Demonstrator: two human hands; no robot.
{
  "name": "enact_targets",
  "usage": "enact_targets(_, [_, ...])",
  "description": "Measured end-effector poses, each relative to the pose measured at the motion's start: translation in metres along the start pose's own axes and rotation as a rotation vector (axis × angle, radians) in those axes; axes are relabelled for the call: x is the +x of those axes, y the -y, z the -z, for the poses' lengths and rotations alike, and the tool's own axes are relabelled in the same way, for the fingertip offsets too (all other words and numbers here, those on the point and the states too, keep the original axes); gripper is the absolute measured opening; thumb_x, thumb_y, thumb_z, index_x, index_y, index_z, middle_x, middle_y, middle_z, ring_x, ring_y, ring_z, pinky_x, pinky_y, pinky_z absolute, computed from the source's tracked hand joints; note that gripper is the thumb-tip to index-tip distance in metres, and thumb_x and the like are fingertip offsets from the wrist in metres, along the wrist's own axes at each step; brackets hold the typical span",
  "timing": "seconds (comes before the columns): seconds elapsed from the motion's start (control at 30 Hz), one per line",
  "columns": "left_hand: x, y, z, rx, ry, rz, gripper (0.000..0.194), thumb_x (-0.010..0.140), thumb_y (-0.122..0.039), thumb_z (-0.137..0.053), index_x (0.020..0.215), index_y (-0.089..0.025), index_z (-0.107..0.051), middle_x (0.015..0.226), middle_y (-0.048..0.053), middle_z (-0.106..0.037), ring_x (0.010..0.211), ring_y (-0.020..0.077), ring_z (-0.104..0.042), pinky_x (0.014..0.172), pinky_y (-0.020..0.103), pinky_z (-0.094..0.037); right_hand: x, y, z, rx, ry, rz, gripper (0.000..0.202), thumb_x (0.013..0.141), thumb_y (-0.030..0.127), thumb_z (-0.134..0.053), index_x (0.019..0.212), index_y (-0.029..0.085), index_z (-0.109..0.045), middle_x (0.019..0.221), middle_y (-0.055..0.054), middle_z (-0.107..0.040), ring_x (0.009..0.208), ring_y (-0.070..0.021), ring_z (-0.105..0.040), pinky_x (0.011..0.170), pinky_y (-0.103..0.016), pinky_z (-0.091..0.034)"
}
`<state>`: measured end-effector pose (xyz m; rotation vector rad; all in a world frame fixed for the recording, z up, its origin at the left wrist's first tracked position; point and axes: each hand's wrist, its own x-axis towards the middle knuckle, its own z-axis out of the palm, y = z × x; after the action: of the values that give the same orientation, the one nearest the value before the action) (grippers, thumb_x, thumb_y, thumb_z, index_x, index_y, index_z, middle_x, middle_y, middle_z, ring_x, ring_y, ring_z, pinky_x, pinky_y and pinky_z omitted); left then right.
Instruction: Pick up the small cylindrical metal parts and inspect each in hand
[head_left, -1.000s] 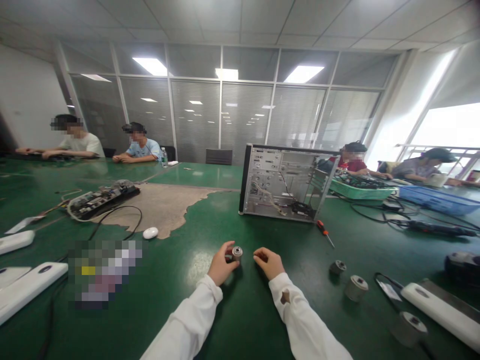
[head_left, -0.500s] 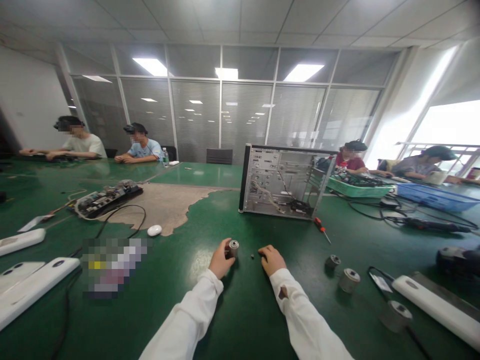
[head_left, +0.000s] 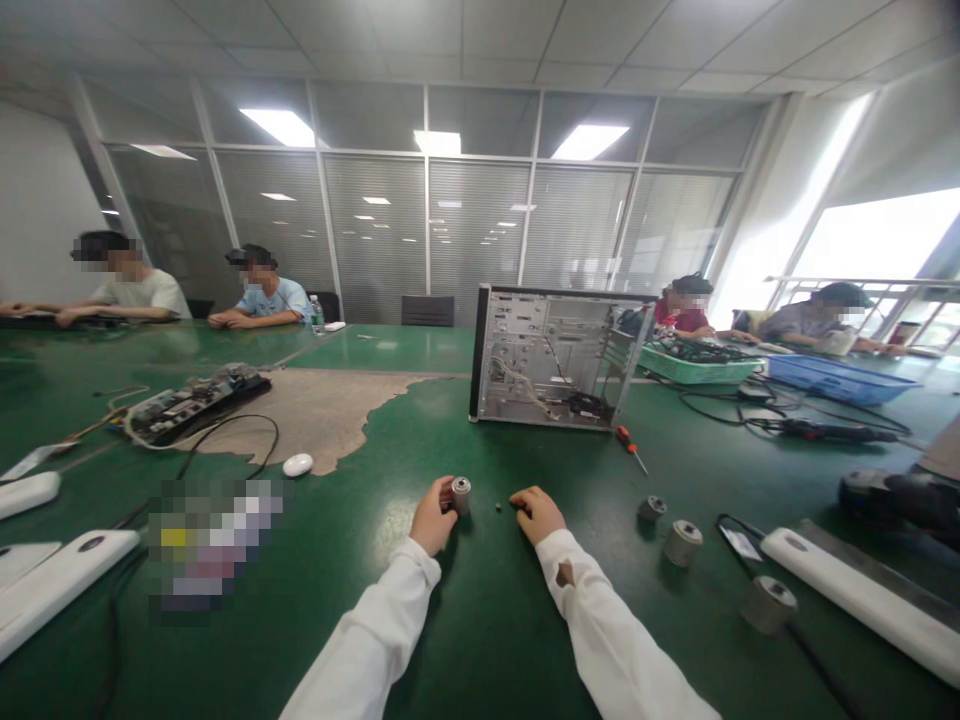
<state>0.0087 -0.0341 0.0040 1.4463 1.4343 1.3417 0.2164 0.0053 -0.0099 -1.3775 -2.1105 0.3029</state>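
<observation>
My left hand is wrapped round the left side of a small metal cylinder, which stands upright on the green table. The cylinder's round top, with a dark centre hole, faces up. Just right of it lies a tiny metal piece. My right hand rests on the table beside that piece, fingers bent and slightly apart, not touching it. Several similar metal cylinders stand farther right: a small one, a larger one and another nearer me.
Ahead stands an open computer case, with a red-handled screwdriver in front. A circuit assembly and a white oval object lie left. Green and blue baskets sit right, near cables. Several people sit across the table.
The view has turned slightly to the right, so the scene sits farther left. Both hands and the metal cylinder stay nearly in place.
</observation>
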Motion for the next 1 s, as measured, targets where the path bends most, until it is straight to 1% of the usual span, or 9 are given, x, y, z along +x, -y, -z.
enact_targets(0.13, [-0.001,-0.003,0.0,-0.027,0.003,0.037,0.055,0.051,0.011,-0.042,0.1,-0.015,-0.047,0.1,0.009,-0.059,0.087,0.0148,-0.057,0.078,0.028,-0.042,-0.002,0.007,0.0,0.017,-0.031,-0.018,0.039,0.059,0.006,-0.045,0.092,0.023,-0.057,0.086,-0.004,-0.056,0.079,-0.0165,-0.052,0.069,-0.028,-0.04])
enact_targets(0.2, [-0.001,-0.005,0.0,-0.03,0.01,0.041,0.055,0.051,0.012,-0.042,0.099,-0.015,-0.048,0.099,0.008,-0.059,0.086,0.0143,-0.057,0.078,0.028,-0.042,-0.004,0.014,0.002,0.063,-0.062,0.013,0.045,0.058,0.006,-0.045,0.099,0.023,-0.054,0.093,-0.005,-0.055,0.083,-0.018,-0.051,0.073,-0.031,-0.04])
enact_targets(0.33, [-0.004,-0.011,-0.001,-0.045,0.058,0.032,0.056,0.051,0.012,-0.041,0.1,-0.015,-0.047,0.096,0.008,-0.058,0.082,0.0138,-0.058,0.075,0.027,-0.043,-0.009,0.035,0.011,0.203,-0.083,0.181,0.05,0.064,0.013,-0.047,0.113,0.02,-0.044,0.107,-0.008,-0.05,0.094,-0.0201,-0.048,0.081,-0.035,-0.039])
enact_targets(0.43, [-0.008,-0.016,-0.003,-0.125,0.185,0.034,0.058,0.052,0.011,-0.04,0.104,-0.016,-0.044,0.094,0.006,-0.057,0.078,0.0125,-0.059,0.072,0.025,-0.045,-0.014,0.053,0.016,0.254,-0.056,0.284,0.056,0.066,0.021,-0.051,0.121,0.021,-0.036,0.114,-0.009,-0.046,0.101,-0.0214,-0.044,0.084,-0.037,-0.037])
enact_targets(0.53, [-0.012,-0.02,-0.006,-0.213,0.325,0.042,0.06,0.053,0.01,-0.038,0.105,-0.018,-0.042,0.094,0.005,-0.056,0.076,0.0118,-0.06,0.071,0.025,-0.045,-0.017,0.065,0.018,0.241,-0.003,0.344,0.05,0.066,0.02,-0.052,0.115,0.023,-0.043,0.109,-0.007,-0.051,0.1,-0.0207,-0.044,0.085,-0.036,-0.036])
enact_targets(0.63, [-0.012,-0.021,-0.007,-0.229,0.329,0.046,0.057,0.054,0.008,-0.038,0.104,-0.017,-0.042,0.095,0.005,-0.055,0.072,0.0111,-0.061,0.069,0.025,-0.046,-0.021,0.07,0.019,0.22,0.027,0.358,0.035,0.068,0.017,-0.049,0.102,0.023,-0.052,0.094,-0.005,-0.057,0.089,-0.0184,-0.048,0.079,-0.033,-0.038])
enact_targets(0.73, [-0.009,-0.02,-0.006,-0.214,0.262,0.05,0.051,0.056,0.004,-0.039,0.103,-0.015,-0.042,0.089,0.004,-0.056,0.066,0.0105,-0.061,0.068,0.026,-0.046,-0.026,0.067,0.025,0.168,0.006,0.328,0.028,0.069,0.018,-0.048,0.096,0.021,-0.054,0.087,-0.005,-0.057,0.083,-0.0177,-0.049,0.075,-0.031,-0.039])
enact_targets(0.83, [-0.006,-0.019,-0.004,-0.198,0.2,0.07,0.05,0.055,0.002,-0.039,0.103,-0.014,-0.044,0.086,0.004,-0.056,0.063,0.0104,-0.06,0.063,0.026,-0.046,-0.037,0.055,0.037,0.09,-0.015,0.283,0.028,0.069,0.02,-0.048,0.097,0.02,-0.053,0.086,-0.005,-0.057,0.082,-0.0175,-0.049,0.073,-0.03,-0.039])
enact_targets(1.0, [-0.003,-0.02,-0.003,-0.197,0.161,0.089,0.048,0.055,-0.001,-0.041,0.101,-0.014,-0.046,0.083,0.004,-0.057,0.061,0.0108,-0.059,0.057,0.025,-0.045,-0.07,0.007,0.062,-0.166,-0.153,0.138,0.024,0.071,0.025,-0.044,0.093,0.02,-0.055,0.085,-0.006,-0.059,0.08,-0.0189,-0.051,0.07,-0.031,-0.037])
